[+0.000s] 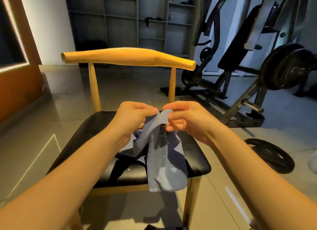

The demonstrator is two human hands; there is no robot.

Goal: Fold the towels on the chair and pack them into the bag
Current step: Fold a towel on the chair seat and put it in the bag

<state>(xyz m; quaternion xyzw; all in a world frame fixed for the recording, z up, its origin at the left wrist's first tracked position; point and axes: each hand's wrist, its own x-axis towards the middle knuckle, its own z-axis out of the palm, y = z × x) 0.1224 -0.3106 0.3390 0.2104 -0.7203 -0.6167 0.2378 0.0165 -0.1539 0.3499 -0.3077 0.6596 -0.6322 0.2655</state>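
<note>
One head-worn camera, looking forward and down at the chair (128, 57).

I get a single wide-angle view, set at the wearer's head and close in, facing the chair's front edge: the seat fills the lower middle, the backrest crosses the centre. The wearer's forearms enter from the bottom corners, and the left hand (135, 116) and right hand (187, 120) meet on the towel (164, 161) near mid-frame. Straight lines bend toward the edges; I see shelves (137, 20) far ahead and a weight machine (240, 58) off to the right.
</note>
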